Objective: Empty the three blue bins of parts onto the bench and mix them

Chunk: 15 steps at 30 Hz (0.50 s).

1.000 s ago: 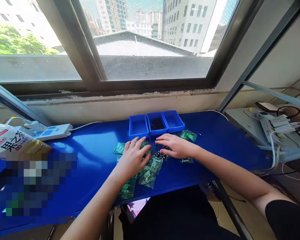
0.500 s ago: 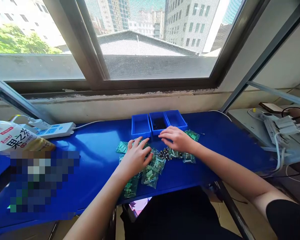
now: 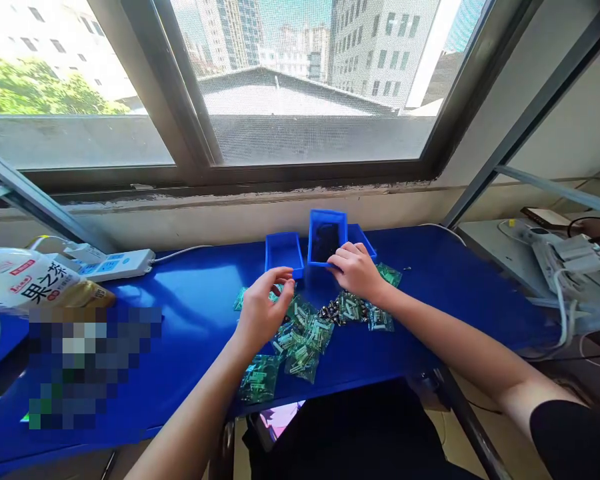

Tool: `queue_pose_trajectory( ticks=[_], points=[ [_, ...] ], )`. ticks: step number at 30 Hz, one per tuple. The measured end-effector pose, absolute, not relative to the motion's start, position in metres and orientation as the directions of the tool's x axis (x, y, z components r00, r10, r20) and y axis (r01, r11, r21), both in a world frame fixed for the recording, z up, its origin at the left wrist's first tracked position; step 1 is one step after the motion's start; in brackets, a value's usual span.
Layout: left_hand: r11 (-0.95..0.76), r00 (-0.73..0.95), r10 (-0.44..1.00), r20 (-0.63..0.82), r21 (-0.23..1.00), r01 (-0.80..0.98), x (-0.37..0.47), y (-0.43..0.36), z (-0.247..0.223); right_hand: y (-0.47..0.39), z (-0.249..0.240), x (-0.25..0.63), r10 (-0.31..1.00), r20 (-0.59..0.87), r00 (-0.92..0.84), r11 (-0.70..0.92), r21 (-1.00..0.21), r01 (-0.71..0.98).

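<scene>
The middle tray (image 3: 329, 213), which stood in line with its neighbours half a second ago, is now out of the row, apparently raised, with its open face tilted toward the wearer. It lies at about 11 o'clock from the right hand (image 3: 357, 270), whose grip is closed on the tray's near right corner; small dark parts (image 3: 325, 245) sit inside. Whether the far edge of the tray touches the bench (image 3: 190, 287) cannot be determined. The left hand (image 3: 264, 303), previously spread over the bags, is now curled to a narrow grip above them; whether it holds anything cannot be determined. The left tray (image 3: 284, 252) stands at 1 o'clock from the left hand, and the right tray (image 3: 363, 240) is partly covered at 12 o'clock from the right hand. Clear bags (image 3: 303, 363) of pale pieces lie at 4 to 6 o'clock from the left hand, with a pile of small metal parts (image 3: 330, 311) at 7 o'clock from the right hand, touching the bags. In judgement, this change shifts the work from the bags to the middle tray and its contents, with the right hand as the handling side.
</scene>
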<state>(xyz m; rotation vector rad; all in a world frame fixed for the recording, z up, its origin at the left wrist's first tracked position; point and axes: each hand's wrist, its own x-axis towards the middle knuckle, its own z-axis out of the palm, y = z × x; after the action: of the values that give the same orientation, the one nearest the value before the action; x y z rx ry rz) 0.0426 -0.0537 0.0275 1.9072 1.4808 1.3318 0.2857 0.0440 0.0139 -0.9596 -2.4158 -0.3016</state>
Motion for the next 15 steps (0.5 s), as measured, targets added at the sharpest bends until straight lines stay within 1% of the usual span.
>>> queue_pose_trajectory(
  ticks=[1,2,3,4,6,8,9,11,13,15],
  points=[
    [-0.303,-0.072,0.929,0.363,0.858,0.415,0.046,-0.05,0.03,0.039,0.017,0.286,0.549,0.559,-0.622,0.739,0.023,0.674],
    [-0.232,-0.111,0.955,0.274,0.929,0.29,0.05,-0.046,0.031,0.035,0.02,0.286,0.519,0.567,-0.639,0.762,0.032,0.647],
    [-0.162,-0.127,0.975,0.185,0.972,0.172,0.054,-0.041,0.033,0.031,0.023,0.286,0.486,0.57,-0.662,0.791,0.036,0.611],
    [-0.097,-0.128,0.986,0.107,0.992,0.085,0.058,-0.036,0.033,0.027,0.024,0.286,0.449,0.571,-0.687,0.822,0.038,0.568],
    [-0.024,-0.139,0.99,0.026,1.0,0.017,0.065,-0.027,0.031,0.021,0.024,0.284,0.376,0.578,-0.725,0.874,0.039,0.484],
    [-0.024,-0.124,0.992,0.025,1.0,0.008,0.069,-0.022,0.028,0.016,0.022,0.281,0.315,0.595,-0.739,0.912,0.025,0.409],
    [-0.036,-0.144,0.989,0.041,0.999,0.036,0.07,-0.022,0.027,0.014,0.02,0.28,0.296,0.605,-0.739,0.928,0.003,0.374],
    [-0.047,-0.206,0.976,0.073,0.991,0.128,0.07,-0.023,0.025,0.012,0.017,0.278,0.308,0.625,-0.718,0.942,-0.093,0.323],
    [-0.056,-0.269,0.956,0.118,0.972,0.227,0.069,-0.028,0.026,0.01,0.015,0.277,0.401,0.634,-0.661,0.915,-0.253,0.313],
    [-0.083,-0.303,0.934,0.188,0.94,0.33,0.069,-0.034,0.03,0.011,0.014,0.278,0.553,0.604,-0.574,0.829,-0.464,0.312]
  ],
)
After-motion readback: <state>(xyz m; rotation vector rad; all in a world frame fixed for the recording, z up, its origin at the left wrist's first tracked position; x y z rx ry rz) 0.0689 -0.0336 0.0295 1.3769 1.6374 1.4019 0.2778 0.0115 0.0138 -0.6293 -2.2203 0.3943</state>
